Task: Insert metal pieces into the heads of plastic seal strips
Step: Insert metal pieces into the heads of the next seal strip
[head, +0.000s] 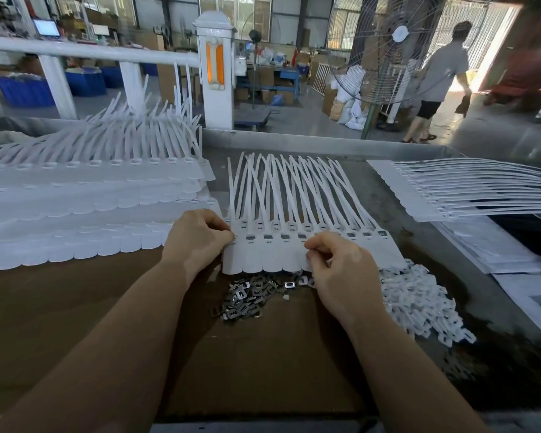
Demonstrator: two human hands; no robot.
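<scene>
A joined row of white plastic seal strips (300, 245) is laid flat at the centre, tails fanned toward twelve o'clock, so every head slot faces up. At its nine o'clock end the left hand (197, 235) is curled, fingertips pressed at the first head, probably seating a metal piece. The right hand (338, 264) is curled on the row's lower edge; what it pinches cannot be told. Shiny stamped metal pieces (247, 298) are heaped at six o'clock, within reach. White plastic clips (419, 304) are piled at four o'clock.
</scene>
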